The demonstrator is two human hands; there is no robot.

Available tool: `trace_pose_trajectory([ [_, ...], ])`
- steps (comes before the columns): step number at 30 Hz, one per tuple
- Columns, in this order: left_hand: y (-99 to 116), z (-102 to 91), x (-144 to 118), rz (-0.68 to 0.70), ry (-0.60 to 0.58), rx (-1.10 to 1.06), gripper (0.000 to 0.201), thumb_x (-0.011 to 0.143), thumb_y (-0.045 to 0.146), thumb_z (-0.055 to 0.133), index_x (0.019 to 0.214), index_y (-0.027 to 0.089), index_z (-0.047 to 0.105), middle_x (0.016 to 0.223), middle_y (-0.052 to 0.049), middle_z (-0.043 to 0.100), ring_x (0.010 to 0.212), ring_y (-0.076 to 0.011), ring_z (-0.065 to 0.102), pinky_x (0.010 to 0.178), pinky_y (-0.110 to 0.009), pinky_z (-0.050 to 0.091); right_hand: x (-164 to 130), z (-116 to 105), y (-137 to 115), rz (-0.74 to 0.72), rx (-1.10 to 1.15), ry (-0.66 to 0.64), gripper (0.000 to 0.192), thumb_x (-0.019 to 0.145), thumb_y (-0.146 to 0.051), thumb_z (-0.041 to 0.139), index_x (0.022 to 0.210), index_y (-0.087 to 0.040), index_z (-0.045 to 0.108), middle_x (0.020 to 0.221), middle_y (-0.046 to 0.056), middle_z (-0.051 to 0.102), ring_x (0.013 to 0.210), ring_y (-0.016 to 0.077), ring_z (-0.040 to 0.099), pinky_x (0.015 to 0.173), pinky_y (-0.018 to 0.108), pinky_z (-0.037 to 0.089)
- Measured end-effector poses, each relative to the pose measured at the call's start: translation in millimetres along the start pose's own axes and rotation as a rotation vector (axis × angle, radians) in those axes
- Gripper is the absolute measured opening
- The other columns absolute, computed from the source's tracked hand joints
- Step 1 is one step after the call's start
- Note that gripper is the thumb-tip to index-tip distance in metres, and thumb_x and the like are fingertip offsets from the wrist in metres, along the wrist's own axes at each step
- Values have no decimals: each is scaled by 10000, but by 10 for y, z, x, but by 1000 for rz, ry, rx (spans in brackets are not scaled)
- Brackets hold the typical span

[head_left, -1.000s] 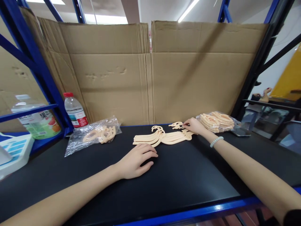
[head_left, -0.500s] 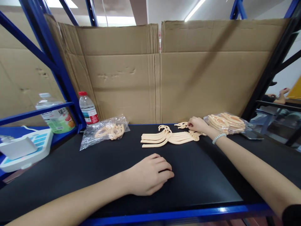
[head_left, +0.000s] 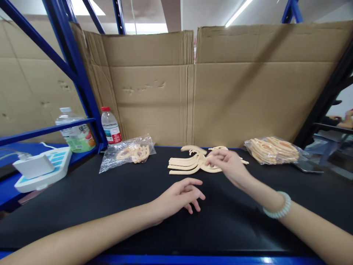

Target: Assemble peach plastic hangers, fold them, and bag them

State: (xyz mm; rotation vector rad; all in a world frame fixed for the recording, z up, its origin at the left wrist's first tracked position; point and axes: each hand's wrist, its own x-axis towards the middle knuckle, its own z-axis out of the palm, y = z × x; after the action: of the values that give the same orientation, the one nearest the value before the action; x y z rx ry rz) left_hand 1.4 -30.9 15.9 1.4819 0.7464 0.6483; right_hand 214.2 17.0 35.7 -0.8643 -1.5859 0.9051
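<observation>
My left hand (head_left: 180, 198) hovers over the black tabletop, fingers apart and holding nothing. Farther right, my right hand (head_left: 227, 165) is pinched and slightly blurred by motion. A beige curved plastic piece (head_left: 193, 148), which looks like a folding hanger arm, extends left from its fingertips and is smeared too. Beneath and beside that hand lies a row of similar beige hangers (head_left: 183, 166), their arms spread side by side to the left and right. My right hand hides part of the row. More beige pieces (head_left: 219, 148) show just behind it.
A clear bag of beige pieces (head_left: 134, 152) lies at left, a fuller bag (head_left: 273, 150) at right beside a dark phone (head_left: 309, 166). Two bottles, one red-capped (head_left: 110, 127), and a white power strip (head_left: 45, 171) stand left. Cardboard (head_left: 149, 88) walls the back.
My right hand has come left and nearer from the back right, now with a beige piece at its fingers. My left hand's fingers have lifted and spread. The view has shifted slightly.
</observation>
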Motion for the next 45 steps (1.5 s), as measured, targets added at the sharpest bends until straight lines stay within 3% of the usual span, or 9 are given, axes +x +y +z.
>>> trace_pose_trajectory([
  [3,-45,-10,37,7,165,-108,451,773,562,646,936,150,563,792,-35,596,623,-117,577,536,-225,431,-217,334,-5,127,85,-287,278,780,-446,663,786,-181,582,653,21,678,626,164,652,617,302,517],
  [7,-59,-32,38,57,236,-108,440,756,569,662,750,153,517,610,16,534,529,-92,498,504,-217,407,-281,419,38,143,47,-411,296,833,-470,595,775,-182,561,639,19,662,610,165,647,599,300,516],
  [13,-64,-99,72,37,317,-214,388,756,486,688,731,144,506,664,1,563,557,-91,517,520,-220,403,14,-54,261,-395,-874,-300,260,880,-387,490,921,-170,627,969,152,660,1041,315,571,905,487,451],
  [16,-68,-125,85,21,380,-244,353,771,442,683,723,145,499,642,9,550,543,-86,502,515,-219,382,119,-250,495,-271,-1095,-227,576,865,-498,471,1265,-85,504,1338,227,492,1280,354,418,1031,504,375],
  [20,-42,-111,79,16,381,-268,321,759,412,695,799,130,546,617,28,524,531,-82,482,517,-221,368,151,-294,680,1,-1220,-388,888,870,-660,331,1454,5,260,1507,237,260,1404,353,212,1122,513,242],
  [25,-21,-120,76,25,398,-305,333,712,374,737,862,110,601,587,39,496,533,-84,455,515,-219,363,203,-225,687,57,-1293,-416,842,895,-665,229,1461,-46,301,1512,195,265,1410,321,205,1140,483,204],
  [35,-46,-350,138,101,614,-337,340,662,336,785,870,128,614,567,61,476,538,-67,419,553,-197,377,270,-203,744,25,-1319,-323,781,921,-596,286,1422,0,344,1487,235,311,1393,342,249,1115,502,232],
  [40,-36,-465,168,113,710,-397,362,604,316,821,817,134,591,548,64,476,541,-63,417,542,-179,371,235,-198,655,-322,-1231,-200,396,882,-423,515,1155,-143,577,1253,161,562,1226,305,454,1030,458,344],
  [45,-28,-530,177,105,709,-449,313,630,280,814,782,147,574,565,53,501,557,-70,467,551,-178,401,240,-173,643,-387,-1129,-156,90,823,-272,617,815,-192,577,954,84,624,982,258,543,889,410,418],
])
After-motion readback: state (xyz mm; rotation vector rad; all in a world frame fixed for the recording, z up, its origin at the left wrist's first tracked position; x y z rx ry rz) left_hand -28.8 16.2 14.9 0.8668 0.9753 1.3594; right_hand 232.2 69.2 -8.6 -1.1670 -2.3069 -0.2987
